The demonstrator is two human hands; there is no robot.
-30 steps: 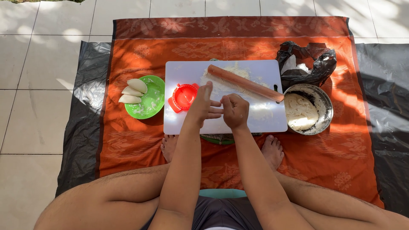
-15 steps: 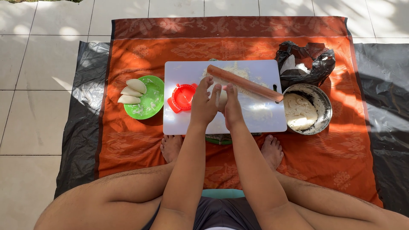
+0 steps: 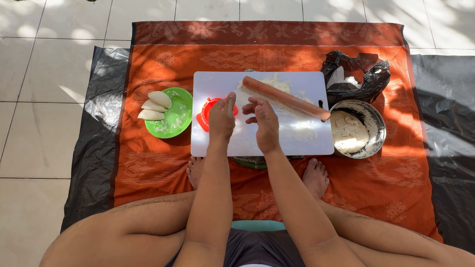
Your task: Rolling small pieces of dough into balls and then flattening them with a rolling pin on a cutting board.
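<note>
My left hand [image 3: 221,118] hovers over the left part of a white cutting board [image 3: 307,141], its fingers curled above a red plastic dumpling mould [image 3: 204,116]. What lies under its palm is hidden. My right hand [image 3: 262,121] is just beside it over the board's middle, fingers apart and pointing left, with nothing visible in them. A wooden rolling pin [image 3: 287,98] lies slanted across the board's far part, on a patch of flour [image 3: 274,84].
A green plate [image 3: 184,106] with three folded white dumplings [image 3: 153,106] sits left of the board. At the right stand a metal bowl [image 3: 378,123] of dough and a black plastic bag [image 3: 356,74]. All rest on an orange cloth [image 3: 158,163]; my bare feet lie below the board.
My hands were pressed together around a small white dough piece near the board's front. They have moved up and left toward the red mould and parted; the dough no longer shows.
</note>
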